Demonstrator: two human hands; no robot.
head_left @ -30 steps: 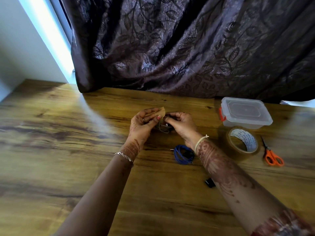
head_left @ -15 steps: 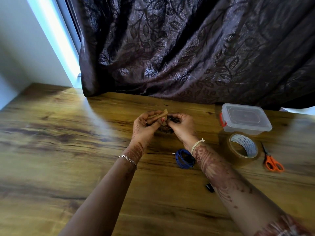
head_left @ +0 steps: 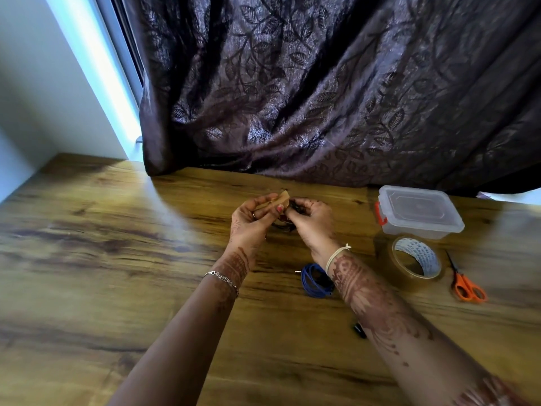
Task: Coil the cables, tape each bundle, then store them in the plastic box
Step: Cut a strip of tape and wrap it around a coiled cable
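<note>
Left hand (head_left: 248, 222): tape strip (head_left: 281, 198); right hand (head_left: 314, 224): cable (head_left: 284, 226)

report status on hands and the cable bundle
Left hand pinches tape strip; right hand holds dark cable bundle. Blue coil on table; plastic box lid on. Nothing in the way.

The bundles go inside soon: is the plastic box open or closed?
Closed. The clear lid sits flat on the plastic box; whether its orange latch is clipped, I cannot tell.
</note>
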